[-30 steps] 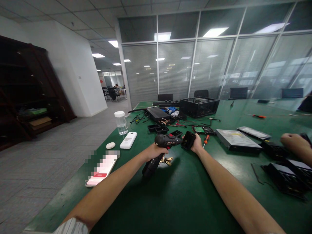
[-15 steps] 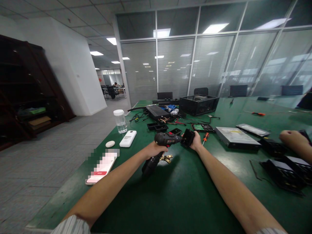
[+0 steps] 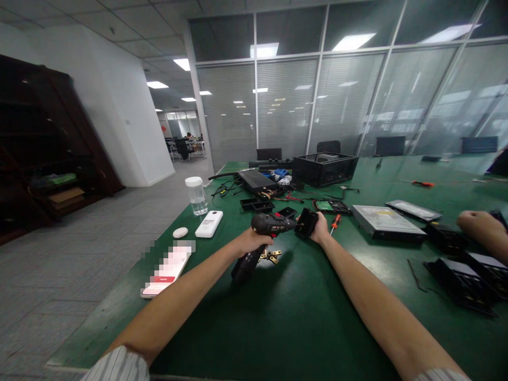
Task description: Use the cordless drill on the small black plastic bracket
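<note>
My left hand [image 3: 254, 242] is wrapped round the grip of a black cordless drill [image 3: 270, 224], whose nose points right. In my right hand [image 3: 318, 230] is a small black box-like part [image 3: 306, 223], held up just off the drill's tip. Whether the bit touches the part, I cannot tell. Under the drill, several brass-coloured metal pieces [image 3: 273, 257] lie on the green table [image 3: 286, 328]. Black open trays [image 3: 257, 205] sit just beyond the drill. An orange-handled screwdriver [image 3: 335, 222] lies right of my right hand.
Behind stand a black computer case [image 3: 324, 169], a flat black device [image 3: 257, 181] and cables. An optical drive [image 3: 387, 225] and black modules [image 3: 456, 280] lie right, near another person's hand [image 3: 480, 225]. A jar [image 3: 196, 197], a white power bank [image 3: 209, 224] and a phone [image 3: 170, 270] are left.
My view has shifted very slightly. Both hands keep their hold on the drill and the black part, with almost no movement.
</note>
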Available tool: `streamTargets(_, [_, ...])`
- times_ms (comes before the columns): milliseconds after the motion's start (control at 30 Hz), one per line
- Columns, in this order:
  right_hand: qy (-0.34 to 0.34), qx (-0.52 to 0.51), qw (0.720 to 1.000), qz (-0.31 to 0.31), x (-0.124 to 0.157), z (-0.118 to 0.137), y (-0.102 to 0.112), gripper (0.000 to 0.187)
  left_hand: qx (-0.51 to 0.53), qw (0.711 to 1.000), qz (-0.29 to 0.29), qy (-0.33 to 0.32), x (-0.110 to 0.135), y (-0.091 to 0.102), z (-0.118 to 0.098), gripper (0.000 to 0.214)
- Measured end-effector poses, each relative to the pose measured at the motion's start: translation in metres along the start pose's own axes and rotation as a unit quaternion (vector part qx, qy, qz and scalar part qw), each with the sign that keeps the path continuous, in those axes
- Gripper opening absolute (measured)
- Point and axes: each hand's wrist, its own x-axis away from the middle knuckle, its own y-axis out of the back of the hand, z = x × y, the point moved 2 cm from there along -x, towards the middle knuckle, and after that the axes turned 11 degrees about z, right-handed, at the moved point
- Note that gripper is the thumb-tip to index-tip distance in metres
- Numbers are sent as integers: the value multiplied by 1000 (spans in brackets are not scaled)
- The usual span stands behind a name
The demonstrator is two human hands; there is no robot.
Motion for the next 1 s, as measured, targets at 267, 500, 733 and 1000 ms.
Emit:
streamTargets(267, [1, 0, 1000, -8, 0, 0, 0, 35, 5, 1000, -4, -7, -2, 0, 4, 11])
streamTargets(500, [-6, 1, 1000, -5, -1, 0, 2, 38, 5, 1000, 9, -9, 0, -1, -1, 10])
streamTargets(733, [-5, 2, 1000, -3, -1, 0, 2, 38, 5, 1000, 7, -7, 0, 0, 0, 10])
streamTargets(1000, [-10, 3, 1000, -8, 0, 0, 1, 38, 8, 1000, 1, 4, -1, 1, 1, 12])
